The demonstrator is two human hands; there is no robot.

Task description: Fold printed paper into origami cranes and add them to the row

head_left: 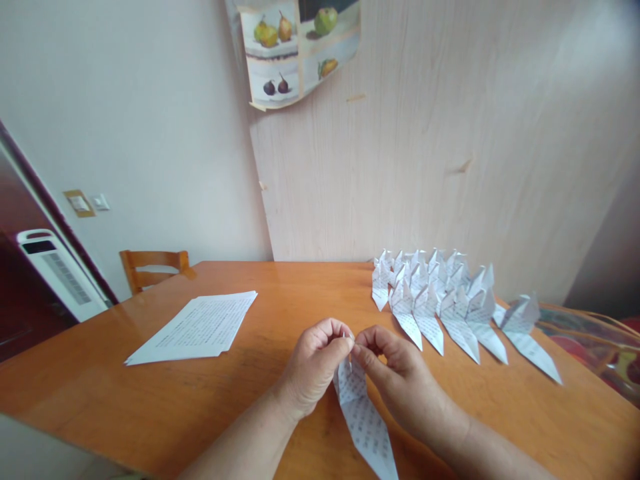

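My left hand (320,363) pinches the upper end of a folded paper figure (363,420) made from printed white sheet. Close against it, the fingertips of my right hand (393,363) are pressed together on the same upper end. A long pointed flap of the figure hangs down toward me, with lines of print on it. The fingers hide most of the part being held. To the right, several similar folded paper figures (455,313) stand in rows, each with a pointed flap lying toward me.
A stack of printed sheets (200,327) lies on the left of the wooden table (285,293). Behind the table's far left edge stands a wooden chair (155,260). A white heater-like unit (63,273) is farther left. Fruit pictures (300,50) hang on the wall.
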